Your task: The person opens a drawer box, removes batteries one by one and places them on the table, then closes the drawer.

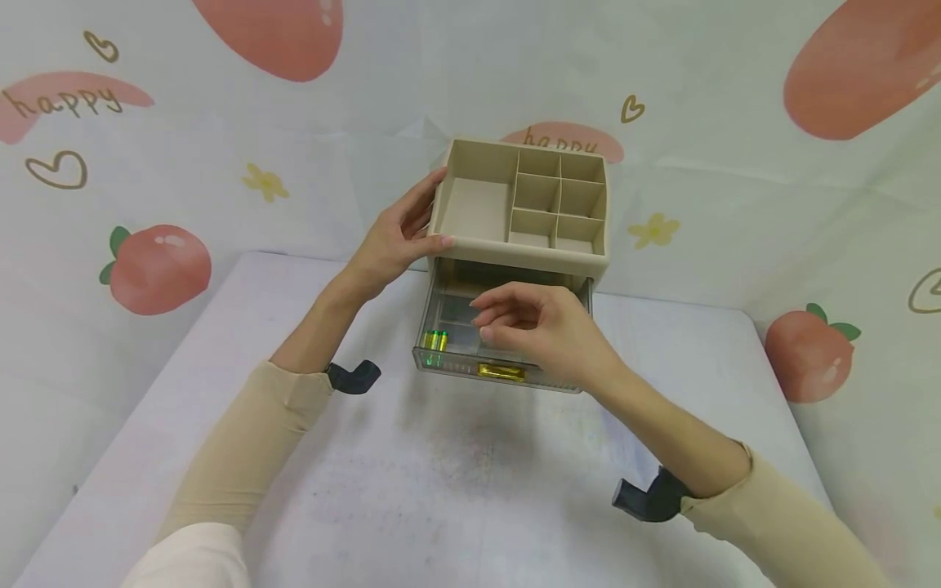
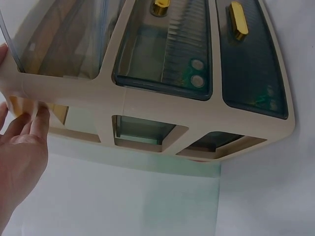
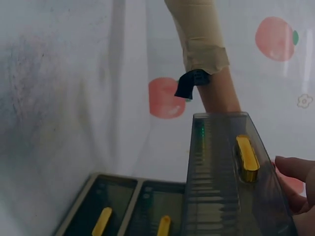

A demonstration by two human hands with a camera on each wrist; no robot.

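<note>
Standing on the white table, the beige desktop organizer presents its transparent top drawer extended frontward. The left hand grips the organizer's left side, apparently bracing it; at the organizer's front, the right hand curves loosely above the drawer, holding nothing visible. Green-gold batteries occupy the drawer's front-left corner.

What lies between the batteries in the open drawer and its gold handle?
The drawer's clear front wall: batteries inside, gold handle outside, in the head view.
</note>
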